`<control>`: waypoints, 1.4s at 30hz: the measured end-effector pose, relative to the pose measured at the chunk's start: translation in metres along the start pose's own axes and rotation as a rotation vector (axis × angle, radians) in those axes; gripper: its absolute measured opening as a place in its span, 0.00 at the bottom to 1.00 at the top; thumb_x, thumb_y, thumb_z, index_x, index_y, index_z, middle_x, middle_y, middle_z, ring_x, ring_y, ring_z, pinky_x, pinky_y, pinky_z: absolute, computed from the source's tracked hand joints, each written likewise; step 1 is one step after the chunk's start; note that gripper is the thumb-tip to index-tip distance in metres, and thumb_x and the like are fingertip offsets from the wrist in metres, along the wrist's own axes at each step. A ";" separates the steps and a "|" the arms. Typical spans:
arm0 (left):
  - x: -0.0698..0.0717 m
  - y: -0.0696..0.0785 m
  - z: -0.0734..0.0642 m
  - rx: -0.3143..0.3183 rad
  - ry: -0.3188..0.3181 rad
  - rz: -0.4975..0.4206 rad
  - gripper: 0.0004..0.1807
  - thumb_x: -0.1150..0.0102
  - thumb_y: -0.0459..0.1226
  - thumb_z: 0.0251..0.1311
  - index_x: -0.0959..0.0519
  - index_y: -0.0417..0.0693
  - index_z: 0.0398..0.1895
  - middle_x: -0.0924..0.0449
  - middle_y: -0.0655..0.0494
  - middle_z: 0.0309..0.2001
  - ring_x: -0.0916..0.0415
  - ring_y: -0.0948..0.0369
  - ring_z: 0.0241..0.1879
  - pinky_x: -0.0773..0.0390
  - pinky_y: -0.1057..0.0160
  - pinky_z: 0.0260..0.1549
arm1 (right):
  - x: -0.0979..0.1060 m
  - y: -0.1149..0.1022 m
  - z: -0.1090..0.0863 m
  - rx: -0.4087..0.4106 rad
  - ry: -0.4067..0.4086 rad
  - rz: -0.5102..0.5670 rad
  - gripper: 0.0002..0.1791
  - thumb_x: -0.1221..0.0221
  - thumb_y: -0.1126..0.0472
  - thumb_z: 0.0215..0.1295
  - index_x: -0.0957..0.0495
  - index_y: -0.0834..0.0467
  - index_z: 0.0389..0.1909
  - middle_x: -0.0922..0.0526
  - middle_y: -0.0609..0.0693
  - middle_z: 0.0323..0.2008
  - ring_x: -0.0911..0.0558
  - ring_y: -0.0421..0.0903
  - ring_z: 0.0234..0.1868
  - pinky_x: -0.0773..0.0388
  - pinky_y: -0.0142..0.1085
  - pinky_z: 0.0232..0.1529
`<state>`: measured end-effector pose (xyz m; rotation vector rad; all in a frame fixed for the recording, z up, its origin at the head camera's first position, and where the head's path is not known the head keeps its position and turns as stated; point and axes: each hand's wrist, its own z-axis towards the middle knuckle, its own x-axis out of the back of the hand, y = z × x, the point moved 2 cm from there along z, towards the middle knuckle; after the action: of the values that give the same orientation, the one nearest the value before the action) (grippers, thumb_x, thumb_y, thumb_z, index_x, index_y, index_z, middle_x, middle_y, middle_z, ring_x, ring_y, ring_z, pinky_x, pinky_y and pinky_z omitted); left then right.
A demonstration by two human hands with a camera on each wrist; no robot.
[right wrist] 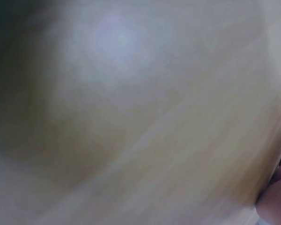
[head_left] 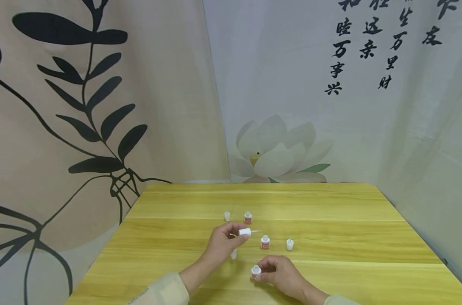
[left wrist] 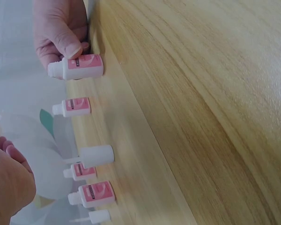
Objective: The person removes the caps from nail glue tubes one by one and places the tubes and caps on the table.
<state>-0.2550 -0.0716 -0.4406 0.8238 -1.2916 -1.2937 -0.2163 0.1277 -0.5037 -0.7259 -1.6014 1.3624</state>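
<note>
In the head view my left hand (head_left: 226, 243) pinches a white brush cap (head_left: 244, 232) between thumb and fingers, its thin applicator pointing right. Near the table's front, the right hand (head_left: 284, 275) holds a small uncapped bottle (head_left: 256, 272) upright by its sides; the bottle has a white neck and a pinkish-red label. The left wrist view shows that bottle (left wrist: 84, 66) gripped by thumb and fingers. A similar open bottle (head_left: 265, 242) stands between the hands, another (head_left: 248, 217) farther back. The right wrist view is blurred, with only part of a hand (right wrist: 276, 197) at its edge.
Loose white caps stand on the wooden table (head_left: 330, 212): one (head_left: 290, 244) to the right, one (head_left: 227, 216) at the back, another (head_left: 233, 254) beside the left wrist. Several bottles line up in the left wrist view. A printed curtain (head_left: 177, 106) hangs behind the table.
</note>
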 end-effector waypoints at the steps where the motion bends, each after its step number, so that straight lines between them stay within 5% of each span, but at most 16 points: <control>1: 0.000 0.000 0.000 -0.001 0.001 -0.003 0.13 0.32 0.37 0.59 0.18 0.41 0.46 0.20 0.54 0.36 0.24 0.59 0.34 0.22 0.68 0.34 | 0.000 0.000 0.000 0.001 0.000 -0.002 0.09 0.31 0.58 0.61 0.16 0.58 0.39 0.14 0.49 0.37 0.17 0.46 0.39 0.21 0.30 0.41; 29: -0.001 0.000 -0.001 0.011 0.007 0.005 0.15 0.33 0.35 0.61 0.17 0.43 0.51 0.20 0.54 0.37 0.25 0.63 0.31 0.23 0.69 0.31 | 0.000 -0.001 0.000 0.012 -0.001 -0.002 0.09 0.31 0.59 0.61 0.16 0.58 0.39 0.13 0.51 0.37 0.16 0.46 0.40 0.21 0.30 0.41; 38: -0.002 0.031 -0.012 -0.019 0.015 0.010 0.13 0.35 0.29 0.59 0.19 0.32 0.47 0.20 0.51 0.35 0.26 0.62 0.30 0.24 0.71 0.29 | 0.000 -0.001 0.000 0.015 0.000 -0.011 0.09 0.31 0.59 0.61 0.16 0.58 0.39 0.13 0.50 0.37 0.17 0.45 0.40 0.21 0.30 0.41; 42: -0.002 0.033 -0.013 -0.021 0.016 0.007 0.13 0.35 0.29 0.60 0.19 0.33 0.47 0.20 0.52 0.35 0.27 0.62 0.30 0.25 0.71 0.29 | 0.001 0.000 0.000 0.011 0.000 -0.004 0.09 0.31 0.59 0.61 0.16 0.58 0.39 0.13 0.50 0.37 0.17 0.46 0.40 0.21 0.30 0.41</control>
<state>-0.2348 -0.0670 -0.4115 0.8128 -1.2656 -1.2908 -0.2164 0.1282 -0.5035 -0.7155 -1.5933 1.3674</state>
